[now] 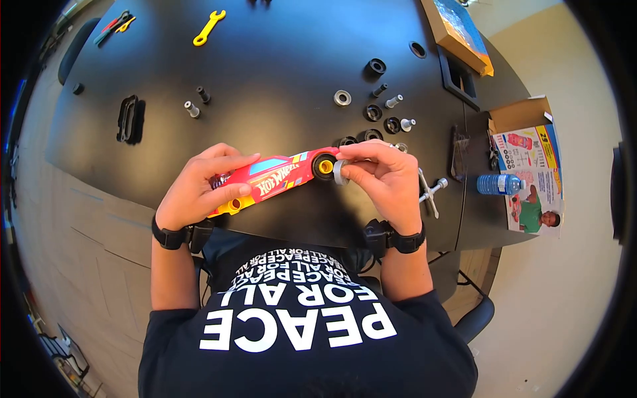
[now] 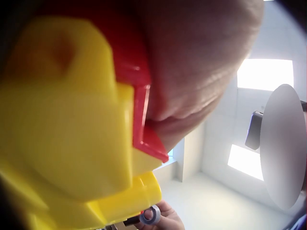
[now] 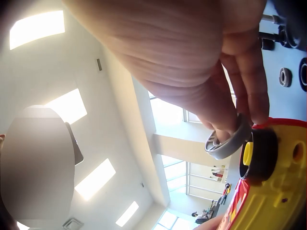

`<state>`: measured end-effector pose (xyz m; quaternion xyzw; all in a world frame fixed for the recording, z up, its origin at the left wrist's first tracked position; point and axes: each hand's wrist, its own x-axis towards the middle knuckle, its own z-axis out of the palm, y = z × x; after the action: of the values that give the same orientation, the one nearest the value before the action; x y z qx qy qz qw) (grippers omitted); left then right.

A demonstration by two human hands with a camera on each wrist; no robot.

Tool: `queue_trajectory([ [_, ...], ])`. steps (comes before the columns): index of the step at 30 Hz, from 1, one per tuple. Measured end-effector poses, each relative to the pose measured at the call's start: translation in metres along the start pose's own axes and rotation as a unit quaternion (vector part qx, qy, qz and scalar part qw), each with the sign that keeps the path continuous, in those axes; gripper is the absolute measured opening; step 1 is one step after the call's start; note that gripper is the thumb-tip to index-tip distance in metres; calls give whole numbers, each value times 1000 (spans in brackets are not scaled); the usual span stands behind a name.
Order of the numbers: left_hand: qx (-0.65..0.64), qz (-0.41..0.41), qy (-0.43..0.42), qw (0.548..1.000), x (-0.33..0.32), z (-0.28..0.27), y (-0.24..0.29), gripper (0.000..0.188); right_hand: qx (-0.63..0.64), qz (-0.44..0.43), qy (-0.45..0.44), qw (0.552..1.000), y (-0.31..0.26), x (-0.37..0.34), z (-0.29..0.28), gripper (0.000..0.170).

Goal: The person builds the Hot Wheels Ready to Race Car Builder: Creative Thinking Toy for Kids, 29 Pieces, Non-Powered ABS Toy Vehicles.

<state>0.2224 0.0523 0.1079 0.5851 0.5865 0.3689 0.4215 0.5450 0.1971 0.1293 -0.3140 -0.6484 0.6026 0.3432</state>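
Observation:
A red and yellow toy car (image 1: 279, 178) with Hot Wheels lettering is held above the near edge of the table. My left hand (image 1: 199, 180) grips its left end, thumb on the near side and fingers over the top. At the car's right end sits a black tyre (image 1: 323, 167) around a yellow hub. My right hand (image 1: 388, 174) pinches a grey ring (image 3: 229, 143) between thumb and fingers, right beside that tyre. The left wrist view shows the car's yellow underside (image 2: 72, 129) up close. Toward the left end, the yellow wheel mount (image 1: 235, 204) has no tyre on it.
Several black tyres (image 1: 373, 112), grey and black pegs (image 1: 394, 101) and another grey ring (image 1: 342, 98) lie beyond my right hand. A silver cross-shaped wrench (image 1: 431, 191) and a water bottle (image 1: 499, 184) are at right. Farther left lie a yellow wrench (image 1: 210, 28) and a black frame (image 1: 127, 119).

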Motion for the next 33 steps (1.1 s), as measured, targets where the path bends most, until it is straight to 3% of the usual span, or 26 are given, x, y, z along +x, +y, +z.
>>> queue_trajectory([
  [4,5,3,0,1000,0,1,2,53,-96,-40,-7,995,-1,6,1,23],
  [6,0,11,-1,1000,0,2,2,53,-252,-178,-34,950,-4,13,3,19],
  [9,-7,3,-2,1000,1,3,3,53,-287,-199,-39,936,-7,16,11,16],
  [17,8,21,12,1000,0,3,-1,51,-311,-205,-64,926,-13,22,14,13],
  [20,12,21,10,1000,1,3,1,51,-354,-252,-99,895,-9,26,10,24],
  [29,-5,3,7,1000,1,3,1,52,-325,-215,-97,916,4,24,8,23],
  [33,-4,5,7,1000,1,3,0,52,-272,-218,-34,937,6,16,-2,25],
])
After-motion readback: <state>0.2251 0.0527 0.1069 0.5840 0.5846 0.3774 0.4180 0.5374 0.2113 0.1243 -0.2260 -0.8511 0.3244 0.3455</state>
